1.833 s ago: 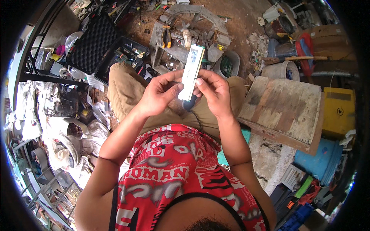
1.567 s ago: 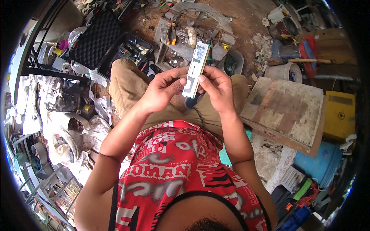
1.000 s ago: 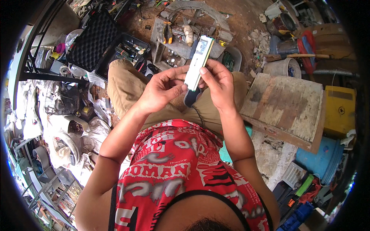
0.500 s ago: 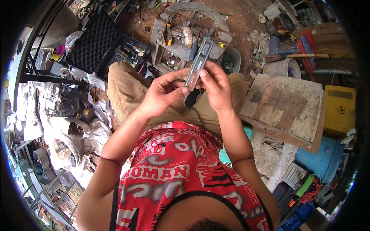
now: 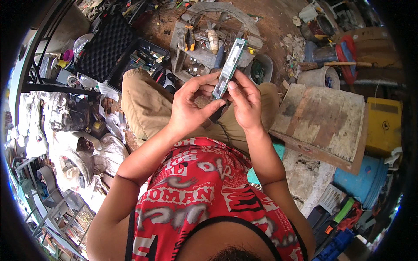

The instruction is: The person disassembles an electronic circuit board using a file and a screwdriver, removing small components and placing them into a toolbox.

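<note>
A memory module (image 5: pixel 228 67), a long narrow green circuit board with a silver plate along its face, is held tilted above my lap, its top end leaning right. My right hand (image 5: pixel 247 100) pinches its lower right edge, the thumb on the board and the other fingers mostly behind it. Around the lower left end curl the fingers of my left hand (image 5: pixel 189 102); the left thumb lies just below that end. Some fingertips are hidden behind the board. Past it is a low, worn round stand (image 5: pixel 183 32) with pliers (image 5: pixel 189 39) and a blue-handled tool (image 5: pixel 219 57).
An open black case (image 5: pixel 150 50) with a foam lid holds several green boards and parts ahead on the left. A bucket (image 5: pixel 266 65) with green pieces stands beyond my right knee. A wooden board (image 5: pixel 322 119) lies on the right, near a yellow box (image 5: pixel 383 126) and blue container (image 5: pixel 361 178).
The memory module has turned so its silver face catches brighter light, and it has shifted slightly to the right. My left thumb has slid off the board's lower end.
</note>
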A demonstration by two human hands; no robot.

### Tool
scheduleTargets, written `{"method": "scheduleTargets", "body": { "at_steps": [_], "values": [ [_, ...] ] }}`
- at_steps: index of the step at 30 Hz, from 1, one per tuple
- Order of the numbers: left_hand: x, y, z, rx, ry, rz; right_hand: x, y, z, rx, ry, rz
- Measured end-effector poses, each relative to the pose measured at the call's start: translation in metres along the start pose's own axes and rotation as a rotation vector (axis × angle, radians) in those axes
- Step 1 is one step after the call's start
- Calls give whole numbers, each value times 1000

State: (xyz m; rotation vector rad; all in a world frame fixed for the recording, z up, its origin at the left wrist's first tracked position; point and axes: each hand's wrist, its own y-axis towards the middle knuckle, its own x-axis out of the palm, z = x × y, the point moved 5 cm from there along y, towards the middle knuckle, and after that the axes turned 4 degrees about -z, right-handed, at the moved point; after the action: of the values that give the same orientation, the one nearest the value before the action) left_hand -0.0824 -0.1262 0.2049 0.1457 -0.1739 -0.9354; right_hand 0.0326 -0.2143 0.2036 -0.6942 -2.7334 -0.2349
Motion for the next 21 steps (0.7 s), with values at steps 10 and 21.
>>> {"method": "scheduleTargets", "body": {
  "at_steps": [10,21],
  "values": [
    [-1,-2,-5,-24,-173,-23,1,0,-1,-18,-59,1],
    [-1,-2,-6,-21,-157,-28,3,-1,-2,-14,-15,-16]
  ]
}}
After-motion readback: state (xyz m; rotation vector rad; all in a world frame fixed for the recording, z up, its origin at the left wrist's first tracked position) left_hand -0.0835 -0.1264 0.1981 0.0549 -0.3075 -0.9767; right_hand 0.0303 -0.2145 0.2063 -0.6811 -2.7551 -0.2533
